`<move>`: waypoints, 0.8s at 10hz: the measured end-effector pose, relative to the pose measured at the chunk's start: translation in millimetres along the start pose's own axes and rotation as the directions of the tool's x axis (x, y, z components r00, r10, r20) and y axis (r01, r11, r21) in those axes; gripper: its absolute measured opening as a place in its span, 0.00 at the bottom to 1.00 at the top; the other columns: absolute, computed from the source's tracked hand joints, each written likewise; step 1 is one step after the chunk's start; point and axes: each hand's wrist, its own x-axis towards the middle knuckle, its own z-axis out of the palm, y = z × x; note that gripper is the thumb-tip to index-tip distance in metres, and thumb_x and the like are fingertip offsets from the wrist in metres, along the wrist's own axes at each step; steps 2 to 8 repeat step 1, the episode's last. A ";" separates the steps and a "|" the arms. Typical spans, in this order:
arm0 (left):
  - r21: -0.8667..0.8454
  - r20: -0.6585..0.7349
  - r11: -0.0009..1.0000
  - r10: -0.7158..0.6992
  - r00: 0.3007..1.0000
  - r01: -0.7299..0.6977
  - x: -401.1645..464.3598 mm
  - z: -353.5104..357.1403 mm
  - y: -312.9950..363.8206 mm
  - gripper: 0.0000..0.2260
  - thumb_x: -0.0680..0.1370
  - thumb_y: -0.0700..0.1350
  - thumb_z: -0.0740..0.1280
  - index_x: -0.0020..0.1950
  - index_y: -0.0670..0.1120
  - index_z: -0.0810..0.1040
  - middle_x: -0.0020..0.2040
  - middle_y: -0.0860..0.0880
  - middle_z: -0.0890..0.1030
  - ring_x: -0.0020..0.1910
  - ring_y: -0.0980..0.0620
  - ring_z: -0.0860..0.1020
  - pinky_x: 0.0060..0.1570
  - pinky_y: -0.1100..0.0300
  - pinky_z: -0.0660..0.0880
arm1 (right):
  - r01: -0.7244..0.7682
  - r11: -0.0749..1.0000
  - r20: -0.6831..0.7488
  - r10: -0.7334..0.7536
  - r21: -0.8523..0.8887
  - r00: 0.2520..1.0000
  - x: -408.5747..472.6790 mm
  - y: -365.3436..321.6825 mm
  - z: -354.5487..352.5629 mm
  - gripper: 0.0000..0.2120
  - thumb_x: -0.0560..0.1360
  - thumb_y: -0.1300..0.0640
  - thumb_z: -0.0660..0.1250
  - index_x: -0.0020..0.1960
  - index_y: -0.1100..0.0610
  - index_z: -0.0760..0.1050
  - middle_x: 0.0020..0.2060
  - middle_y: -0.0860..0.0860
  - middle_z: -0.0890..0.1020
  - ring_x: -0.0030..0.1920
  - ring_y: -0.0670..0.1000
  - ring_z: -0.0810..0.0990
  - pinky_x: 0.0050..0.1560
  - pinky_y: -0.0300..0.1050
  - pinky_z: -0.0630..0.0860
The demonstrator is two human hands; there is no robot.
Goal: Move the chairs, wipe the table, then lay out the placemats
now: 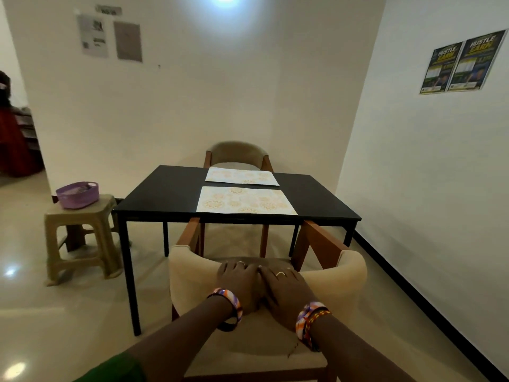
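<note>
White-walled corner, black table, two placemats

The table is taken as the landmark and is set in a corner, with one wall behind it and another to its right. Two placemats are laid on it, one behind the other: the near placemat at the front edge, the far placemat at the back edge. The far chair is tucked in behind the table. The near chair is placed before the table, its front rails reaching under the front edge. A stool is stood just left of the table, and a basket is rested on the stool.
</note>
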 end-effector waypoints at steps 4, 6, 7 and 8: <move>-0.233 -0.223 0.971 0.009 0.975 -0.062 -14.4 -45.4 25.8 0.17 0.77 0.47 0.65 0.64 0.46 0.74 0.61 0.46 0.77 0.62 0.47 0.75 0.63 0.54 0.72 | 0.030 0.996 -0.227 -0.010 0.084 0.974 -6.5 7.2 -34.7 0.20 0.80 0.58 0.57 0.71 0.53 0.63 0.66 0.52 0.72 0.65 0.48 0.72 0.67 0.40 0.67; -0.233 -0.223 0.971 0.009 0.975 -0.062 -14.4 -45.4 25.8 0.17 0.77 0.47 0.65 0.64 0.46 0.74 0.61 0.46 0.77 0.62 0.47 0.75 0.63 0.54 0.72 | 0.030 0.996 -0.227 -0.010 0.084 0.974 -6.5 7.2 -34.7 0.20 0.80 0.58 0.57 0.71 0.53 0.63 0.66 0.52 0.72 0.65 0.48 0.72 0.67 0.40 0.67; -0.233 -0.223 0.971 0.009 0.975 -0.062 -14.4 -45.4 25.8 0.17 0.77 0.47 0.65 0.64 0.46 0.74 0.61 0.46 0.77 0.62 0.47 0.75 0.63 0.54 0.72 | 0.030 0.996 -0.227 -0.010 0.084 0.974 -6.5 7.2 -34.7 0.20 0.80 0.58 0.57 0.71 0.53 0.63 0.66 0.52 0.72 0.65 0.48 0.72 0.67 0.40 0.67; -0.233 -0.223 0.971 0.009 0.975 -0.062 -14.4 -45.4 25.8 0.17 0.77 0.47 0.65 0.64 0.46 0.74 0.61 0.46 0.77 0.62 0.47 0.75 0.63 0.54 0.72 | 0.030 0.996 -0.227 -0.010 0.084 0.974 -6.5 7.2 -34.7 0.20 0.80 0.58 0.57 0.71 0.53 0.63 0.66 0.52 0.72 0.65 0.48 0.72 0.67 0.40 0.67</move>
